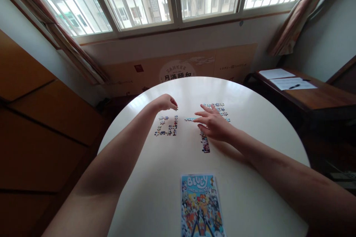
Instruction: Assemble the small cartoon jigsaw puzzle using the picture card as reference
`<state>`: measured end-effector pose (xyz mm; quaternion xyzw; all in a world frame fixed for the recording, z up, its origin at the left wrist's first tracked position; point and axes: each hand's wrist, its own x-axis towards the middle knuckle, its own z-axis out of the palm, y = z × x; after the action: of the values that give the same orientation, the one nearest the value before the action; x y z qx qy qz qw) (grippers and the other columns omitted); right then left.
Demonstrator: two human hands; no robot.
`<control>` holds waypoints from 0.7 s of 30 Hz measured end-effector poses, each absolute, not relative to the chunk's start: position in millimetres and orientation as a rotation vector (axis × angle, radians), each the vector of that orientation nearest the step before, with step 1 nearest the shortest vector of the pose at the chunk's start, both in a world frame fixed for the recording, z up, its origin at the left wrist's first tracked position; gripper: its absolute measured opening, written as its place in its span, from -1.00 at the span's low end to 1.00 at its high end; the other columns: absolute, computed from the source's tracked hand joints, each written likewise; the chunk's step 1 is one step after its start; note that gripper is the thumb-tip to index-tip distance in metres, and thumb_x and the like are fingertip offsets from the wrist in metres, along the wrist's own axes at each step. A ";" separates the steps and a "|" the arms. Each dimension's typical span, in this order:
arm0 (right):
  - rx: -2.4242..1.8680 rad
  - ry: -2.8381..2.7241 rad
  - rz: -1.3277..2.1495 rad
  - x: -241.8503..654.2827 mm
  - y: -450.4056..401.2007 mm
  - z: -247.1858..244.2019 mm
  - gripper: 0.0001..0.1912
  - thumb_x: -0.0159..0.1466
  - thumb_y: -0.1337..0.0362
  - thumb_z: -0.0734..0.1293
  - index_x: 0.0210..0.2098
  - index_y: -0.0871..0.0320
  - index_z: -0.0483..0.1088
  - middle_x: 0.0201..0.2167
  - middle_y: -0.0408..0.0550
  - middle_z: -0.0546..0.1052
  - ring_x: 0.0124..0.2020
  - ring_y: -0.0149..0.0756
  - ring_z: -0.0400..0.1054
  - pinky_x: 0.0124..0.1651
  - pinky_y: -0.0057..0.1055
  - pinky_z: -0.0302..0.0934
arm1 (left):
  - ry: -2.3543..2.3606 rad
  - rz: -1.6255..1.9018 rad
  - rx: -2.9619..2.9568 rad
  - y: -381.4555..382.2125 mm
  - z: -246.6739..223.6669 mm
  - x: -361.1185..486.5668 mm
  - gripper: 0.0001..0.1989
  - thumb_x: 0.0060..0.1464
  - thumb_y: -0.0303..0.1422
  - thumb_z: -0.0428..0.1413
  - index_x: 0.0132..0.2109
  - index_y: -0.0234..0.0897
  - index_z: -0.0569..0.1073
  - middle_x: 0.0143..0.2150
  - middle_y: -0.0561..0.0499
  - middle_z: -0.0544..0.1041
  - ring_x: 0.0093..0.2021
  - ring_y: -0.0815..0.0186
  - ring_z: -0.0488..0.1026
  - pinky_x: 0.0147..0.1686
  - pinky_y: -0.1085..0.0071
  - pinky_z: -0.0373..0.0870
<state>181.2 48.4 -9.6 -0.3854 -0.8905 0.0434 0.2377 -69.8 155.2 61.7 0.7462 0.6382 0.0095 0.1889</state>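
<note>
My left hand pinches a small jigsaw piece between thumb and fingertips, just above the tabletop. Below it lie joined and loose jigsaw pieces in a rough ring. My right hand is spread palm down, fingers apart, over a joined puzzle strip that runs toward me. Its fingertips reach a short light-blue row of pieces; whether they press on it I cannot tell. More loose pieces show beyond that hand, partly hidden by it.
A colourful "Bluey" picture sheet lies on the round white table nearest me. To the right stands a wooden side table with papers and a dark pen. A printed cardboard panel leans under the window.
</note>
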 end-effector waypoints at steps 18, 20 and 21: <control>-1.141 -2.428 0.049 172.5 50.6 -10.8 -0.72 0.35 0.33 0.30 -0.01 0.05 0.56 0.18 0.04 0.51 0.41 0.22 0.07 0.36 0.43 -0.15 | 1.525 0.052 2.086 134.4 39.4 -62.7 -0.76 -0.12 -0.35 0.26 -0.23 -0.23 0.70 -0.27 0.00 0.69 -0.26 0.23 0.54 -0.25 0.41 0.36; -1.144 -2.430 0.052 171.7 51.3 -11.3 -0.72 0.36 0.32 0.29 -0.01 0.04 0.57 0.19 0.02 0.50 0.41 0.22 0.07 0.36 0.43 -0.15 | 1.513 0.045 2.082 136.5 36.6 -64.3 -0.76 -0.13 -0.36 0.24 -0.24 -0.24 0.70 -0.29 -0.01 0.69 -0.26 0.22 0.55 -0.25 0.41 0.36; -1.146 -2.433 0.055 171.4 51.5 -11.5 -0.72 0.36 0.32 0.29 -0.01 0.04 0.57 0.19 0.02 0.50 0.41 0.22 0.07 0.36 0.43 -0.15 | 1.505 0.045 2.080 137.6 35.5 -64.9 -0.75 -0.13 -0.35 0.24 -0.24 -0.24 0.70 -0.29 -0.01 0.69 -0.26 0.21 0.55 -0.25 0.41 0.36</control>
<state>171.4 51.5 -11.5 -0.4151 -0.8816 0.0198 0.2239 -64.9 137.6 35.5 0.7769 0.5623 0.0167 0.2828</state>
